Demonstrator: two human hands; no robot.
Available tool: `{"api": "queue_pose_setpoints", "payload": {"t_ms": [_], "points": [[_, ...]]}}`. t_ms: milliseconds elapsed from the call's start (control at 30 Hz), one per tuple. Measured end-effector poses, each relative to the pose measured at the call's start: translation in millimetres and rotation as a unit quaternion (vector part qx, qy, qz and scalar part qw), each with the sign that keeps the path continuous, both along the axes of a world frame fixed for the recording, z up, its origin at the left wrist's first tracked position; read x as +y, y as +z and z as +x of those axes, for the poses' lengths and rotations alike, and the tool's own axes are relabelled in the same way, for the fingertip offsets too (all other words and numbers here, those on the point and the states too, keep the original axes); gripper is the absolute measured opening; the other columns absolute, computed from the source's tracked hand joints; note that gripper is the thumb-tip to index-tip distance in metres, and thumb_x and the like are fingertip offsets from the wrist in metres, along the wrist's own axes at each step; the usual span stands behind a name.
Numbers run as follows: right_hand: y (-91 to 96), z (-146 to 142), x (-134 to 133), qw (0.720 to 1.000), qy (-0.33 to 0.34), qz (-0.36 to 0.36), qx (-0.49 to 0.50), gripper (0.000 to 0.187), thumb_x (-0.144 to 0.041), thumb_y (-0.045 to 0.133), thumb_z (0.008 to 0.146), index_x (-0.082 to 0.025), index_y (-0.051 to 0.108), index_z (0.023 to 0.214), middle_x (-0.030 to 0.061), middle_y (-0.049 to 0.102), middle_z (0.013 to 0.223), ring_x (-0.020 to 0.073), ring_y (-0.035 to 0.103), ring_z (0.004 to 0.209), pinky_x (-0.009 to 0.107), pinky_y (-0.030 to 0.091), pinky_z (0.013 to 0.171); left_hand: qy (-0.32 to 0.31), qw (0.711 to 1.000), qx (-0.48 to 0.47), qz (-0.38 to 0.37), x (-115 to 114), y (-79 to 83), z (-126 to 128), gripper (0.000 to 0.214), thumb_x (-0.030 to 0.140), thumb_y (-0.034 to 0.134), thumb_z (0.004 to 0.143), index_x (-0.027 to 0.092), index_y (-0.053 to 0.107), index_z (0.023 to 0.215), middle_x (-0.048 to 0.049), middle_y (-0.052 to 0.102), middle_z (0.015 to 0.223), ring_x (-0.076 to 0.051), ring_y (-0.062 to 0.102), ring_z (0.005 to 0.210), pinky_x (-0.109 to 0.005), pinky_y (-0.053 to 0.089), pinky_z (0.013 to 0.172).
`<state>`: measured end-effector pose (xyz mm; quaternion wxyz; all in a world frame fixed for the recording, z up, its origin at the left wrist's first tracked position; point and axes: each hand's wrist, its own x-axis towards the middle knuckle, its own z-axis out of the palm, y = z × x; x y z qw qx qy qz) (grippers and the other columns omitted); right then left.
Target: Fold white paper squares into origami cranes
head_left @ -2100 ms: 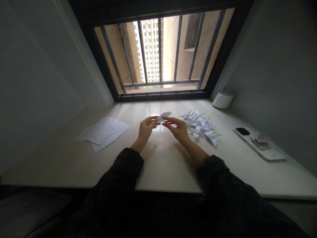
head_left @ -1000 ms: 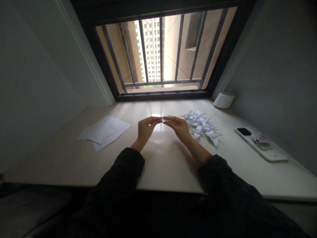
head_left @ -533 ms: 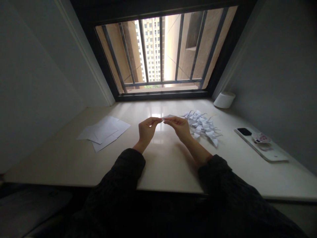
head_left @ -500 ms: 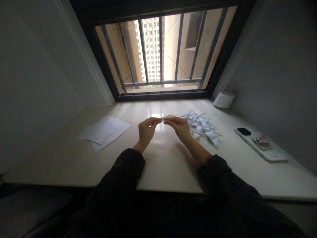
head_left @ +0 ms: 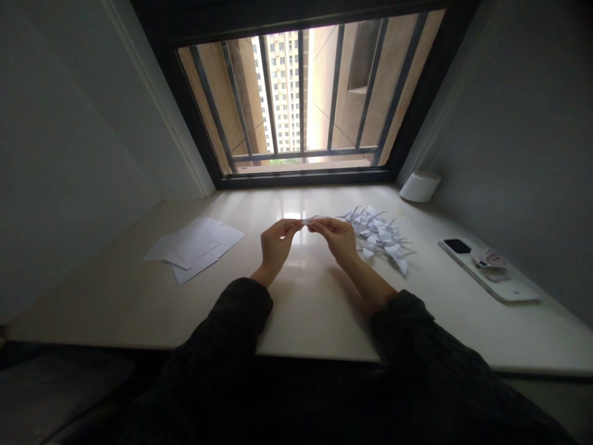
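My left hand [head_left: 277,241] and my right hand [head_left: 340,240] are raised over the glossy cream tabletop [head_left: 310,303]. Between their fingertips they pinch a small folded piece of white paper [head_left: 309,219], thin and seen nearly edge-on. Just beyond my right hand lies a heap of white origami paper cranes [head_left: 377,236], with several wings and necks pointing out. Loose white paper sheets [head_left: 192,250] overlap on the tabletop to the left of my left hand. Dark knitted sleeves cover both forearms up to the wrists.
A white phone [head_left: 486,271] with a round sticker or grip lies face down near the right wall. A white cylindrical container [head_left: 419,186] stands in the far right corner. A barred window [head_left: 296,99] and wall bound the tabletop's far side.
The paper has gone from an open, angular fold held apart to a thin, flattened shape pinched closely between my fingertips. My hands have drawn closer together.
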<state>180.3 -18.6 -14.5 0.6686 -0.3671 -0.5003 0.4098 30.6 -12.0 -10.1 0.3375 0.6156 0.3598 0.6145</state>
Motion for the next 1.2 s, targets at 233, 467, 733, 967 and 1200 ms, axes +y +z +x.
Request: {"api": "queue_pose_setpoints", "payload": {"t_ms": [233, 467, 733, 967, 1200], "points": [[0.6, 1.6, 0.0, 0.999, -0.020, 0.016, -0.022, 0.018, -0.035, 0.079, 0.062, -0.024, 0.075, 0.075, 0.0012, 0.073, 0.074, 0.0201, 0.068, 0.073, 0.039, 0.055, 0.078, -0.019, 0.999, -0.013, -0.036, 3.5, -0.7, -1.2, 0.030, 0.036, 0.072, 0.071, 0.022, 0.072, 0.098, -0.0042, 0.073, 0.088, -0.017, 0.067, 0.082, -0.034, 0.054, 0.081], [5.9, -1.1, -3.8, 0.999, -0.038, 0.000, 0.007, 0.019, -0.033, 0.080, 0.060, -0.024, 0.076, 0.077, 0.0014, 0.074, 0.081, 0.0221, 0.068, 0.083, 0.041, 0.054, 0.085, -0.002, 1.000, -0.009, -0.013, 1.7, 0.0, 0.2, 0.026, 0.035, 0.072, 0.071, 0.024, 0.073, 0.095, -0.0038, 0.073, 0.093, -0.019, 0.067, 0.085, -0.037, 0.054, 0.084], [2.6, -3.7, -2.5, 0.998, -0.030, -0.018, 0.048, 0.023, -0.033, 0.081, 0.058, -0.023, 0.075, 0.078, 0.0020, 0.075, 0.081, 0.0215, 0.069, 0.080, 0.041, 0.055, 0.084, -0.005, 1.000, -0.020, -0.023, -0.6, 1.0, 2.4, 0.025, 0.035, 0.072, 0.071, 0.024, 0.074, 0.093, -0.0033, 0.074, 0.091, -0.019, 0.068, 0.085, -0.039, 0.054, 0.085], [2.3, -1.3, -2.3, 0.998, -0.058, -0.006, 0.034, 0.021, -0.032, 0.080, 0.060, -0.023, 0.074, 0.078, 0.0026, 0.074, 0.078, 0.0217, 0.070, 0.077, 0.041, 0.056, 0.080, -0.037, 0.996, -0.053, -0.069, -0.3, 0.9, 4.5, 0.028, 0.034, 0.075, 0.068, 0.023, 0.074, 0.094, -0.0037, 0.073, 0.093, -0.019, 0.067, 0.088, -0.039, 0.053, 0.087], [7.1, 4.0, -2.5, 0.999, -0.043, -0.003, 0.017, 0.020, -0.031, 0.081, 0.057, -0.023, 0.075, 0.075, 0.0011, 0.074, 0.076, 0.0218, 0.070, 0.077, 0.041, 0.056, 0.082, -0.067, 0.989, -0.072, -0.108, 0.3, 4.4, 3.4, 0.034, 0.035, 0.077, 0.064, 0.021, 0.073, 0.095, -0.0059, 0.074, 0.092, -0.020, 0.068, 0.087, -0.041, 0.053, 0.087]]}}
